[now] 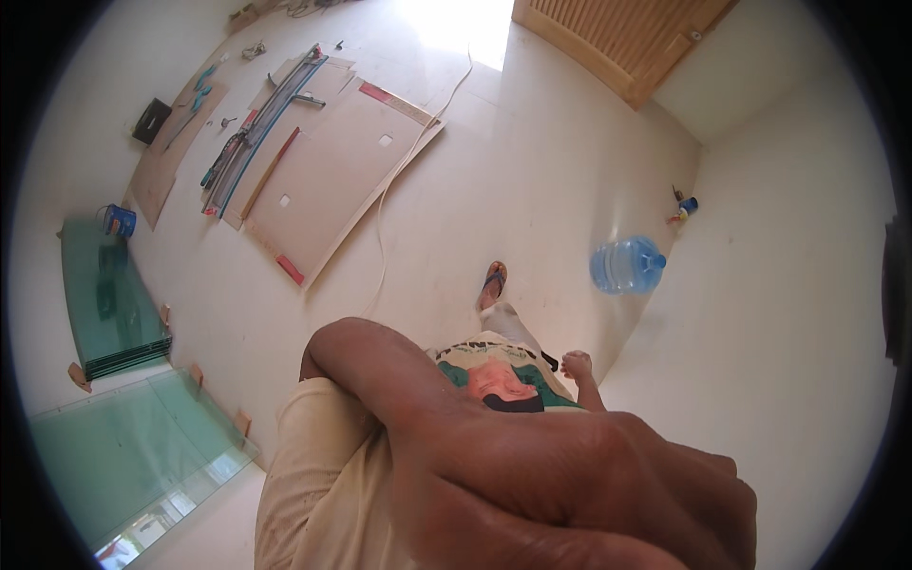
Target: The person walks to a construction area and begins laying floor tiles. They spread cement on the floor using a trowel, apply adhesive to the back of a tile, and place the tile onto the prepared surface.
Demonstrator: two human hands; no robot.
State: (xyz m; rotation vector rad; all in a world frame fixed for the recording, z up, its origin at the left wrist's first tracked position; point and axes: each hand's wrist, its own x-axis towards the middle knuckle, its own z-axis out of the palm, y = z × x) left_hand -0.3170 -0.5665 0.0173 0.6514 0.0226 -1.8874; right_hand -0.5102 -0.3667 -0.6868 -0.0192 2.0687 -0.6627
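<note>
My left hand (608, 475) is very close in the lower foreground, its bent knuckles filling the view and whatever lies under the fingers hidden. Behind it, my right hand (577, 366) hangs curled beside my printed shirt (494, 380); I cannot make out whether it holds anything. My pale trousers (313, 456) and one foot in a flip-flop (493, 283) show below me on the pale floor.
Large boards (337, 195) with a long tile cutter (261, 123) and a cable lie ahead-left. Stacked glass panels (109, 294) and a blue bucket (119, 220) are left. A water jug (622, 266) lies near the right wall. A wooden louvred door (608, 38) is ahead-right.
</note>
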